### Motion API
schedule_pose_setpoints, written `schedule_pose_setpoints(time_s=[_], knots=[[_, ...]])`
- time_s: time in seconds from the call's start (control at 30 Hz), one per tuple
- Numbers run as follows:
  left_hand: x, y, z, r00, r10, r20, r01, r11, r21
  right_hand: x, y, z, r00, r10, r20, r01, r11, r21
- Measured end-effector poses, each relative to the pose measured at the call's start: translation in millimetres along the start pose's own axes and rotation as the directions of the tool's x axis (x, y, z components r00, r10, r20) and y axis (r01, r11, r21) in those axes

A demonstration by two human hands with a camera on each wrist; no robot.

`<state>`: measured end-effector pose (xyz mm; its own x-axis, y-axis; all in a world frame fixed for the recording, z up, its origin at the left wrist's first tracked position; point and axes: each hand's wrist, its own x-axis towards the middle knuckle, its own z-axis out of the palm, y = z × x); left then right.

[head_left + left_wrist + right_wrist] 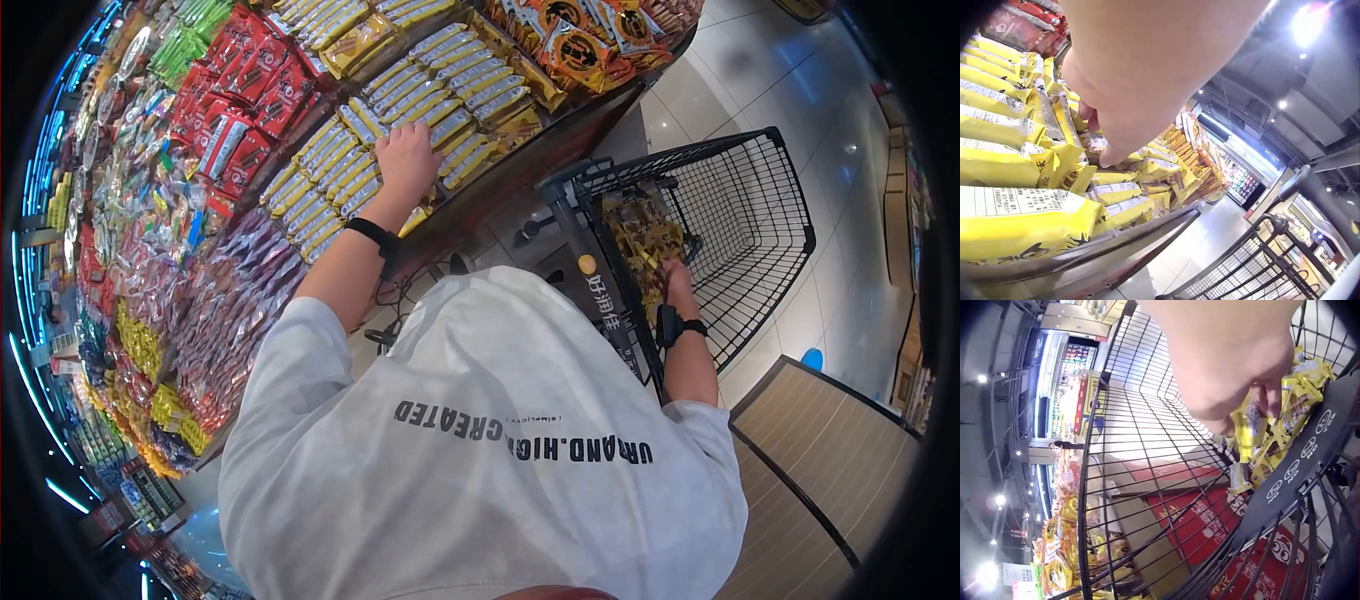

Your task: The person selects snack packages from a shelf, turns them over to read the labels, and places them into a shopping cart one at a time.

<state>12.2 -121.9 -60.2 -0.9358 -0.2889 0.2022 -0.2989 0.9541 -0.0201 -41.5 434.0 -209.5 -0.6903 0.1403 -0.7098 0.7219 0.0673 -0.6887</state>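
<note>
My left hand (408, 160) is over rows of yellow snack packets (408, 92) on the display stand. In the left wrist view its thumb and fingers (1089, 117) point down among the packets, apart from each other; the palm side is hidden. My right hand (680, 285) reaches into the black wire shopping cart (790, 200). In the right wrist view its curled fingers (1267, 399) hold a yellow snack packet (1249, 434), partly covered by the hand. More yellow packets (1300, 400) lie beneath and beside it, against the cart's handle end.
Red packets (235, 100) and heaps of wrapped sweets (150, 220) fill the stand to the left. Orange packets (575, 45) lie at its far end. The cart's handle bar (590, 260) is close to my body. A brown striped panel (830, 450) stands at lower right.
</note>
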Motion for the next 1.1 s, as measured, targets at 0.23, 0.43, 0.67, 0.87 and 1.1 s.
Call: schedule_pose_setpoints(time_s=[0.23,0.43,0.67,0.87,1.1], knots=[[1.3,0.2,3.0,0.999,-0.009,0.035,0.007,0.999,0.051,28.8,18.9,-4.5,0.992,0.125,-0.034,-0.128,0.985,-0.116],[0.9,-2.3,10.1,1.000,-0.018,0.020,0.017,0.999,0.029,64.2,43.4,-26.3,0.990,0.051,0.128,-0.001,0.932,-0.363],[-3.1,-4.4,11.7,0.992,-0.063,-0.109,0.042,0.981,-0.188,47.1,31.2,-14.2,0.984,0.176,0.000,-0.173,0.965,-0.197],[-9.8,-1.6,-1.4,0.977,-0.169,-0.129,0.092,0.884,-0.459,57.0,41.4,-14.7,0.987,0.154,0.045,-0.149,0.983,-0.105],[-20.9,-3.9,-18.6,0.904,-0.344,0.256,0.377,0.354,-0.856,47.2,30.5,-11.9,0.989,0.041,0.140,-0.036,0.999,-0.039]])
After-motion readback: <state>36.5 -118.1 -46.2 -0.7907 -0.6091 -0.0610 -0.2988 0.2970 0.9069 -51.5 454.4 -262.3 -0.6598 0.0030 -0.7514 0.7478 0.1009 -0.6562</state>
